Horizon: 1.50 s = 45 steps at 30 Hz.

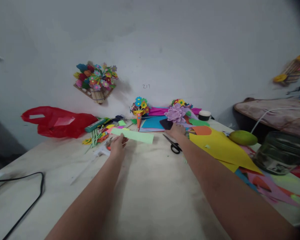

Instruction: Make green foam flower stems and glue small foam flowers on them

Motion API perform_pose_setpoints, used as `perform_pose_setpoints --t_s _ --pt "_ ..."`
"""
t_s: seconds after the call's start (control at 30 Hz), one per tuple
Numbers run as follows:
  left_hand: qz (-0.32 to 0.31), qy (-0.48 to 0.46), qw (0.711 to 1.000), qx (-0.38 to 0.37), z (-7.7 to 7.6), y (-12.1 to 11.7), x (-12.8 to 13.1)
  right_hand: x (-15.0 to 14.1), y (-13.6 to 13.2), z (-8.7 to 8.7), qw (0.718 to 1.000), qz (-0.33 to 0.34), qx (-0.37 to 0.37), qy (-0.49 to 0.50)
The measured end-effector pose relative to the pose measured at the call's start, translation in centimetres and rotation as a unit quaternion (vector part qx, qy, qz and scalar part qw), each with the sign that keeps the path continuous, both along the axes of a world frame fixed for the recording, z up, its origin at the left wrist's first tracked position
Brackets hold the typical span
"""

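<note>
My left hand (118, 146) pinches one end of a pale green strip (140, 136), paper or thin foam, which stretches to the right above the table. Under and beside that hand lies a white glue gun (102, 150). Farther off, my right hand (177, 130) reaches to the back, its fingers bent at the edge of a dark flat piece (166, 124); its grip is partly hidden. Just behind it is a lilac flower (175, 113). Scissors (174, 146) with black handles lie by my right wrist. Blue sheets (152, 122) lie behind the dark piece.
Left stand a red plastic bag (60, 121), cut flowers and stems (96, 137), and a black cable (41, 186). Right are yellow sheets (220, 146), a green mango-like fruit (243, 137) and a glass jar (281, 153). A small flower arrangement (139, 110) stands at the back wall.
</note>
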<state>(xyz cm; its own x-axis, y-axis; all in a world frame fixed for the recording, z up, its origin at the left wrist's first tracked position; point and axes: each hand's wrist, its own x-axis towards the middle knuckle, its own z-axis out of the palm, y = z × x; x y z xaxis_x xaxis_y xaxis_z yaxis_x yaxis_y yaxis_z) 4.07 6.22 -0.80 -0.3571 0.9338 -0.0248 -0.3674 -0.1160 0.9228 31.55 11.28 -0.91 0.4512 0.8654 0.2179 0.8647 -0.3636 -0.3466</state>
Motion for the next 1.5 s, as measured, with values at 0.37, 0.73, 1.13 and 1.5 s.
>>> perform_pose_setpoints --t_s 0.37,0.73,1.13,1.5 --pt "-0.035 -0.132 0.99 -0.018 1.2 -0.4 7.4 -0.7 0.4 0.7 0.999 0.007 0.016 -0.03" --pt "-0.011 -0.145 0.989 -0.023 0.8 0.6 5.6 -0.4 1.3 1.0 1.0 0.017 0.002 -0.02" --pt "-0.015 -0.151 0.988 -0.018 0.8 0.6 5.6 -1.4 1.2 1.3 1.0 0.001 0.016 -0.017" --pt "-0.014 -0.15 0.988 -0.015 0.5 0.7 5.3 -0.2 1.7 2.3 0.999 0.031 0.018 0.023"
